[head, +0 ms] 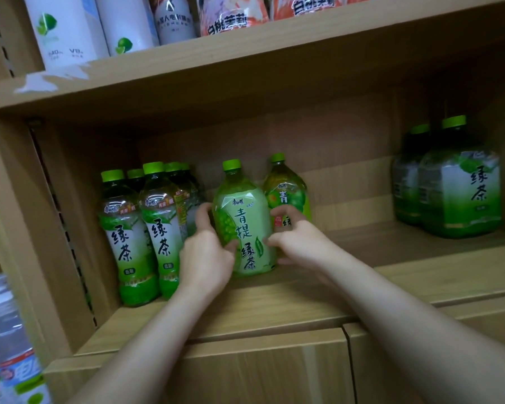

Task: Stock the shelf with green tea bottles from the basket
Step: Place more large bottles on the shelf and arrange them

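Green-capped and upright, a green tea bottle (247, 228) stands on the wooden shelf (274, 304), framed by your two hands. Your left hand (207, 255) curls its grip round the bottle's left side, thumb on the label. Your right hand (298, 240) closes its grip on the right side, fingers bent against the plastic. A second bottle (287, 193) stands just behind, to the right. A cluster (134, 228) of similar bottles fills the shelf's left end, and a pair (455, 196) stands well apart at the right. White bottles (67, 33) line the upper shelf (245, 51).
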Demonstrator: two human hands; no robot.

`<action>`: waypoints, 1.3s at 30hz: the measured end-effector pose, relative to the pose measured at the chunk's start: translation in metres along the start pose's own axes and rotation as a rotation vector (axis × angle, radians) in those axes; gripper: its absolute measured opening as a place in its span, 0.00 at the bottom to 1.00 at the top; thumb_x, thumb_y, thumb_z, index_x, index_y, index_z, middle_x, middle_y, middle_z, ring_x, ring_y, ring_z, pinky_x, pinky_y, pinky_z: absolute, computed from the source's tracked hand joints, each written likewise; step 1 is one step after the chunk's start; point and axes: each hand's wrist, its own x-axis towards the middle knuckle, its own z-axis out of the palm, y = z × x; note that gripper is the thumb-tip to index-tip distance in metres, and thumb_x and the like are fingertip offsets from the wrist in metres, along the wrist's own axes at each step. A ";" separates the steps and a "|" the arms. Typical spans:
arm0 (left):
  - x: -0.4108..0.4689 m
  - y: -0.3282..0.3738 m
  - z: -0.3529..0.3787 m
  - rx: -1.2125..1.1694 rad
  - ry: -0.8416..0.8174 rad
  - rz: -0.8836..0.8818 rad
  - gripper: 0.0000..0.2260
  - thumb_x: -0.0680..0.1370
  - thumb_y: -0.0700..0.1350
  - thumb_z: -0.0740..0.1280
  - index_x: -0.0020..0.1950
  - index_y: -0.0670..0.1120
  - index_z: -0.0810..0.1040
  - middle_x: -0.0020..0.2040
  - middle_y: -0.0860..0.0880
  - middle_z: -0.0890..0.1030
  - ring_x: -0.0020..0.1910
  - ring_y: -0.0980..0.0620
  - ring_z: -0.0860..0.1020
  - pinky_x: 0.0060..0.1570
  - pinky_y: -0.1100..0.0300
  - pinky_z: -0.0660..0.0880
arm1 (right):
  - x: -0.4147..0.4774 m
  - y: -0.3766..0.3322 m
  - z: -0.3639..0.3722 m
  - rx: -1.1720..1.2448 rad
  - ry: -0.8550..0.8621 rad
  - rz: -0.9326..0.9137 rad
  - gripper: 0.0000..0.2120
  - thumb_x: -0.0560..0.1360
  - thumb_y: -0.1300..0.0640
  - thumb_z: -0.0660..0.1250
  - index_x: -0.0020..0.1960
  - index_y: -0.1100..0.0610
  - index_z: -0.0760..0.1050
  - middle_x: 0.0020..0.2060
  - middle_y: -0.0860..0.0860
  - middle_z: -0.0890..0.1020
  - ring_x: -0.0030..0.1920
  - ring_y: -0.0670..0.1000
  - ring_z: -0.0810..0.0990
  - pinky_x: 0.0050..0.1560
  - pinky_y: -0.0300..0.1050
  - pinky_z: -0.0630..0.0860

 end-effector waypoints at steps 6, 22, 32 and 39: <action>-0.018 0.052 0.019 -0.067 -0.115 0.165 0.32 0.71 0.49 0.74 0.68 0.55 0.59 0.50 0.44 0.83 0.50 0.42 0.81 0.50 0.49 0.78 | -0.016 -0.010 -0.061 -0.554 0.393 -0.087 0.29 0.65 0.33 0.70 0.52 0.51 0.66 0.43 0.54 0.81 0.48 0.59 0.81 0.43 0.48 0.73; 0.033 0.079 0.090 0.239 -0.299 0.258 0.34 0.73 0.40 0.66 0.74 0.60 0.58 0.68 0.44 0.63 0.68 0.42 0.60 0.62 0.49 0.69 | 0.047 0.023 -0.108 -0.352 0.538 0.091 0.29 0.70 0.47 0.74 0.62 0.56 0.62 0.58 0.61 0.77 0.55 0.64 0.78 0.55 0.61 0.77; 0.025 0.078 0.111 0.607 -0.327 0.494 0.37 0.75 0.41 0.65 0.75 0.65 0.49 0.72 0.47 0.54 0.72 0.42 0.53 0.63 0.40 0.64 | 0.043 0.024 -0.110 -0.398 0.463 0.023 0.29 0.72 0.59 0.71 0.70 0.54 0.66 0.59 0.56 0.79 0.58 0.60 0.79 0.58 0.53 0.76; 0.022 0.081 0.114 0.738 -0.346 0.516 0.33 0.79 0.43 0.58 0.76 0.63 0.43 0.72 0.46 0.56 0.71 0.42 0.54 0.59 0.40 0.62 | 0.035 0.025 -0.120 -0.374 0.326 0.052 0.32 0.75 0.66 0.60 0.77 0.51 0.58 0.61 0.56 0.79 0.57 0.55 0.79 0.56 0.42 0.75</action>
